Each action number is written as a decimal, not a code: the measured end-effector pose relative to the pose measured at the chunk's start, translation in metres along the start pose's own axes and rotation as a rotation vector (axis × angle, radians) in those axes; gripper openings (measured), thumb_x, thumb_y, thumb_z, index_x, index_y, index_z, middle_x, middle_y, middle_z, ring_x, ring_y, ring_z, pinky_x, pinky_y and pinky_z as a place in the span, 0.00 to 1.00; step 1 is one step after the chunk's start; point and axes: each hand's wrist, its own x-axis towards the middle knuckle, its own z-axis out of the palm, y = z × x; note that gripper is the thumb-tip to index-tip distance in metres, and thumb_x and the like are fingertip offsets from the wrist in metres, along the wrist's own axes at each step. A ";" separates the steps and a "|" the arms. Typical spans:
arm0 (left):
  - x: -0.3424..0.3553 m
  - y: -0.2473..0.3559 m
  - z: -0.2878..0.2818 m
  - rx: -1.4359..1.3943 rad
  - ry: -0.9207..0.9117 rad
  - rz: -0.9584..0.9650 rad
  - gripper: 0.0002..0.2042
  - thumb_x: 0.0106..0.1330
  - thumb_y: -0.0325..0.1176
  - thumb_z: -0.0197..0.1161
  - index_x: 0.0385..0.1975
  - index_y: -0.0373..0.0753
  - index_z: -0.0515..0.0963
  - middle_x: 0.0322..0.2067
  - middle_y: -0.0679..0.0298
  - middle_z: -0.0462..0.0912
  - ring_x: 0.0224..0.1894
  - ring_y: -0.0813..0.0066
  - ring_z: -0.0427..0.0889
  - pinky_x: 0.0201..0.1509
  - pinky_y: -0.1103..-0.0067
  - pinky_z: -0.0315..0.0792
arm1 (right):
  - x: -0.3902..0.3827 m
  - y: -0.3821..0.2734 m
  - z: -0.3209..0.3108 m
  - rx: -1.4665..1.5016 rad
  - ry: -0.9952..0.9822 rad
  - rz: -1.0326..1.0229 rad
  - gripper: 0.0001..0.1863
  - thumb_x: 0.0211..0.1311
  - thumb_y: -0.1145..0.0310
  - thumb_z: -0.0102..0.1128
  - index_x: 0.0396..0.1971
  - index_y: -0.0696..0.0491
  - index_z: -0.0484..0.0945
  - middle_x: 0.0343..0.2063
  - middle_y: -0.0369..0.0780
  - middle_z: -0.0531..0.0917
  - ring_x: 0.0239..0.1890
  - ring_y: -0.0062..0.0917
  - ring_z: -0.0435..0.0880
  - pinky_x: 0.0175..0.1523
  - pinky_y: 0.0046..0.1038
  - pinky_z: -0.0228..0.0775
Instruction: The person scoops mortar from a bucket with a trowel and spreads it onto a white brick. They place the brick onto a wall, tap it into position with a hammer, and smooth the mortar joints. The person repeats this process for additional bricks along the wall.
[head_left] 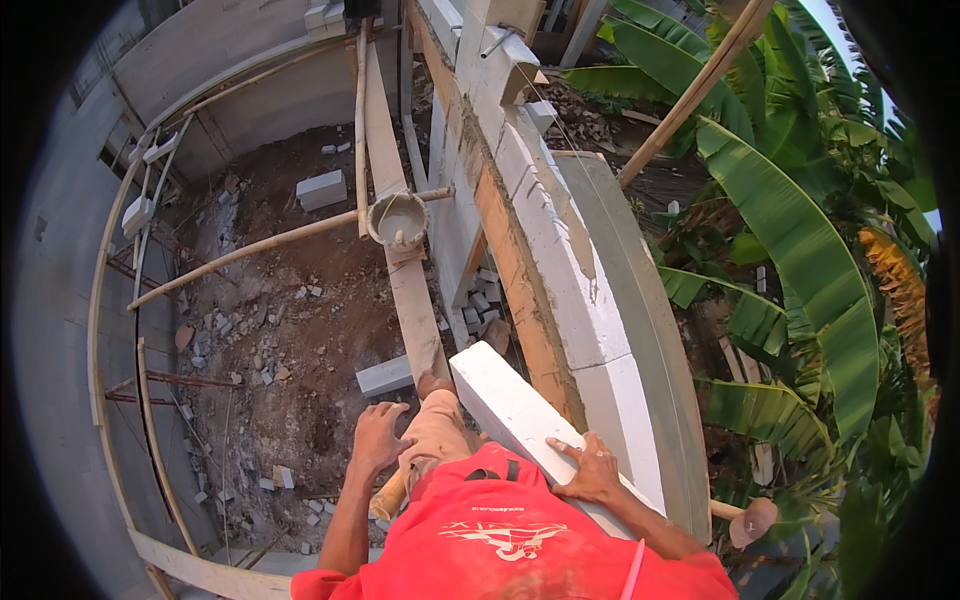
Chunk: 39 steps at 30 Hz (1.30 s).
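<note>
A long white lightweight concrete block [505, 400] lies slantwise in front of my body, beside the wall top. My right hand [592, 472] grips it from above, thumb across its top face and the other fingers at its wall-side edge. The block's near end is hidden by my red shirt and forearm. To the left, my left hand [378, 437] hangs in the air with fingers apart and slightly curved, holding nothing. Just right of the block runs the white block wall [575, 300], with an orange-brown board [515, 255] along its inner side.
A bucket of grey mortar [398, 220] stands ahead on a narrow plank [415, 300], where my foot also rests. A bamboo pole [260, 250] crosses beneath it. Far below lies rubble-strewn ground [260, 370] with loose blocks. Banana leaves [800, 250] grow beyond the wall.
</note>
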 end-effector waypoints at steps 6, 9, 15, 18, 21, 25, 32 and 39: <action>0.247 0.031 0.005 0.225 -0.539 0.602 0.66 0.31 0.42 0.86 0.77 0.62 0.50 0.76 0.58 0.50 0.78 0.44 0.46 0.78 0.46 0.49 | 0.100 -0.042 -0.049 -0.018 -0.096 -0.012 0.45 0.44 0.32 0.70 0.68 0.21 0.71 0.53 0.53 0.68 0.60 0.52 0.71 0.63 0.50 0.65; 0.321 0.035 0.011 0.352 -0.745 0.845 0.72 0.25 0.44 0.88 0.77 0.65 0.45 0.76 0.57 0.49 0.79 0.46 0.44 0.78 0.43 0.45 | 0.130 -0.071 -0.077 -0.025 -0.089 -0.011 0.45 0.43 0.33 0.71 0.68 0.20 0.70 0.54 0.55 0.68 0.61 0.54 0.70 0.62 0.50 0.66; 0.427 0.056 -0.028 0.296 -0.951 1.075 0.65 0.28 0.40 0.83 0.76 0.55 0.51 0.64 0.53 0.69 0.70 0.48 0.64 0.76 0.48 0.52 | 0.163 -0.099 -0.156 0.036 -0.070 0.033 0.45 0.41 0.43 0.73 0.68 0.20 0.70 0.55 0.53 0.67 0.60 0.53 0.71 0.62 0.49 0.68; 0.461 0.086 -0.077 0.321 -0.931 1.136 0.62 0.31 0.40 0.81 0.75 0.52 0.54 0.63 0.51 0.69 0.68 0.48 0.66 0.74 0.52 0.57 | 0.167 -0.105 -0.197 0.123 -0.055 0.057 0.46 0.40 0.46 0.74 0.68 0.21 0.70 0.56 0.54 0.66 0.61 0.54 0.70 0.62 0.48 0.69; 0.494 0.140 -0.137 0.414 -0.880 1.211 0.60 0.30 0.41 0.81 0.74 0.48 0.59 0.61 0.53 0.72 0.64 0.51 0.70 0.71 0.56 0.62 | 0.159 -0.102 -0.239 0.171 0.084 0.018 0.46 0.39 0.46 0.75 0.67 0.21 0.71 0.57 0.55 0.66 0.60 0.55 0.72 0.62 0.49 0.69; 0.515 0.245 -0.229 0.618 -0.741 1.334 0.57 0.31 0.38 0.80 0.73 0.46 0.62 0.59 0.54 0.75 0.64 0.53 0.72 0.69 0.57 0.68 | 0.125 -0.098 -0.294 0.204 0.384 -0.027 0.43 0.35 0.50 0.75 0.63 0.29 0.79 0.56 0.54 0.68 0.58 0.51 0.75 0.60 0.45 0.73; 0.561 0.420 -0.351 0.819 -0.488 1.491 0.52 0.34 0.31 0.78 0.70 0.44 0.66 0.55 0.55 0.79 0.61 0.54 0.75 0.68 0.60 0.71 | 0.102 -0.096 -0.410 0.104 0.821 0.034 0.44 0.26 0.62 0.74 0.58 0.43 0.83 0.54 0.49 0.72 0.52 0.45 0.79 0.55 0.39 0.76; 0.696 0.458 -0.328 0.735 -0.354 1.594 0.59 0.30 0.31 0.83 0.73 0.49 0.62 0.60 0.60 0.77 0.65 0.55 0.74 0.68 0.57 0.70 | 0.199 -0.056 -0.484 0.028 0.878 0.154 0.47 0.26 0.61 0.71 0.62 0.42 0.80 0.56 0.45 0.72 0.57 0.42 0.76 0.62 0.40 0.69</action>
